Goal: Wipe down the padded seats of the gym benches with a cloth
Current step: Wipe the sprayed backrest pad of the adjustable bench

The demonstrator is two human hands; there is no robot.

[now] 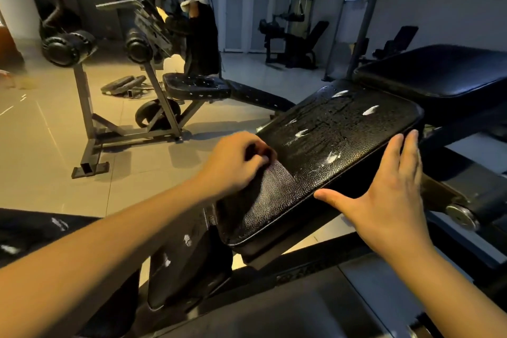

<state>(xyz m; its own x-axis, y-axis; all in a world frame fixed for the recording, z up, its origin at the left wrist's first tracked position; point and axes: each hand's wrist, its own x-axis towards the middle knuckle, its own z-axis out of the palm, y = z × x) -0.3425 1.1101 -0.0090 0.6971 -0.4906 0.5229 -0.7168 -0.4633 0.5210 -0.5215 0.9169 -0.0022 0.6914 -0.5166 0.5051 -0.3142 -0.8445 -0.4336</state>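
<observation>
Wet pad (337,143), likely firm and slick; brace its edges.
Left hand (233,162) curled at nine o'clock, contents unclear; right hand (384,195) flat at four.

The black padded seat (343,145) carries scattered white dabs (301,133) and fine droplets (329,118) across its pebbled top.

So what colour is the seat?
The seat is black with white spots, clearest in the head view.

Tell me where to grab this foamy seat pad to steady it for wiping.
Take the seat pad by its thick right side edge, coming from the right, where the right hand lies flat. That edge seems to hang free, and a grip there leaves the foamy top uncovered.
</observation>
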